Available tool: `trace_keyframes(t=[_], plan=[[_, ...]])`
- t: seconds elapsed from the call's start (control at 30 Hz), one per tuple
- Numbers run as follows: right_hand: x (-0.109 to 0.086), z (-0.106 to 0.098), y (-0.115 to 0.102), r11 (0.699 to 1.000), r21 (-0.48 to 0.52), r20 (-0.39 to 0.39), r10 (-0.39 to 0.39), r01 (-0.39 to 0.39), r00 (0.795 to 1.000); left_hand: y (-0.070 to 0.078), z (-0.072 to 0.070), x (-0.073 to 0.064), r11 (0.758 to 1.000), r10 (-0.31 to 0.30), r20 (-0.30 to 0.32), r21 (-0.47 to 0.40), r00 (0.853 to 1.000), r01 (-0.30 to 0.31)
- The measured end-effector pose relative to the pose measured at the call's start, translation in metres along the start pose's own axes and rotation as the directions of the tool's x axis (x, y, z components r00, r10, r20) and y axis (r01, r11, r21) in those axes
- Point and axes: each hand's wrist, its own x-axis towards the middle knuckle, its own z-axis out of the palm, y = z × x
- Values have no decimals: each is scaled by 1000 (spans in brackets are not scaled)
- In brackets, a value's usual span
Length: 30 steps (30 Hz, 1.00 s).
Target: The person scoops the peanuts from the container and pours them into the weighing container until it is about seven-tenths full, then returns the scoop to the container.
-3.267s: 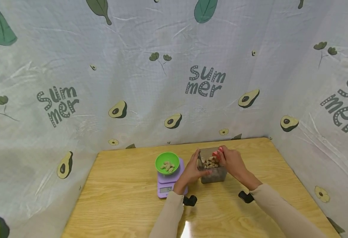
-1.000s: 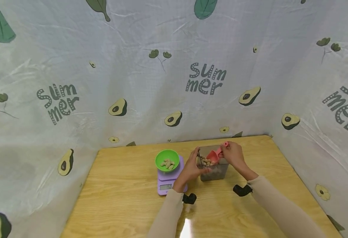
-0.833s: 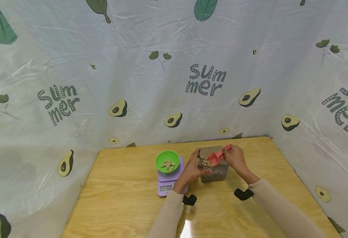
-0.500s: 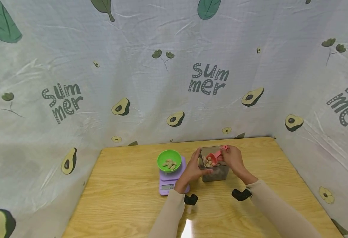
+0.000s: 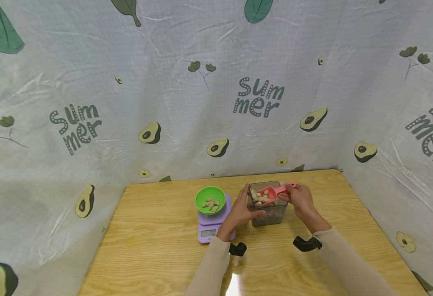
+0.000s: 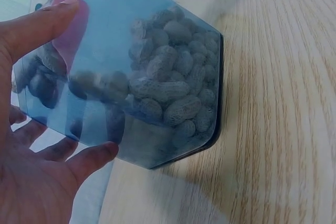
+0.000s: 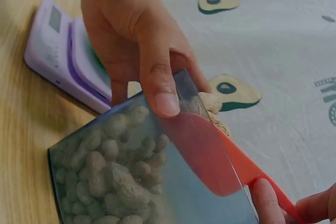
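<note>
A clear grey plastic container (image 5: 268,216) with peanuts (image 6: 173,77) inside stands on the table. My left hand (image 5: 240,211) grips its left corner, the thumb on the near wall and the fingers along the left side. My right hand (image 5: 302,202) pinches the handle of a pink-red scoop (image 5: 272,195), whose bowl lies at the container's mouth, facing left and loaded with several peanuts. Through the wall in the right wrist view, the scoop (image 7: 207,156) sits above the heap. Left of the container, a green bowl (image 5: 200,198) with several peanuts rests on a purple kitchen scale (image 5: 206,220).
The scale's display (image 5: 208,233) appears to read 150. The wooden table (image 5: 157,238) meets a printed cloth backdrop (image 5: 179,102) behind and at both sides. A black wrist camera (image 5: 307,243) sits on each wrist.
The scoop has come up from deep among the peanuts to the container's mouth, lying flatter and carrying peanuts. My right hand has shifted right. My left hand keeps its grip; the display looks unchanged.
</note>
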Motion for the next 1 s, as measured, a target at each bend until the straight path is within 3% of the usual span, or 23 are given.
trace_keyframes(t=[0.3,0.67,1.0], plan=[[-2,-14,5,993,117,-40,14,-9,999,-2,0,2,1000,0,10,-1,1000,0],[-2,-17,8,952,306,-63,9,11,998,-1,-4,0,1000,7,39,14,999,-7],[0,-4,-8,946,323,-45,-6,20,999,8,-24,-18,996,84,-30,34,996,-83]])
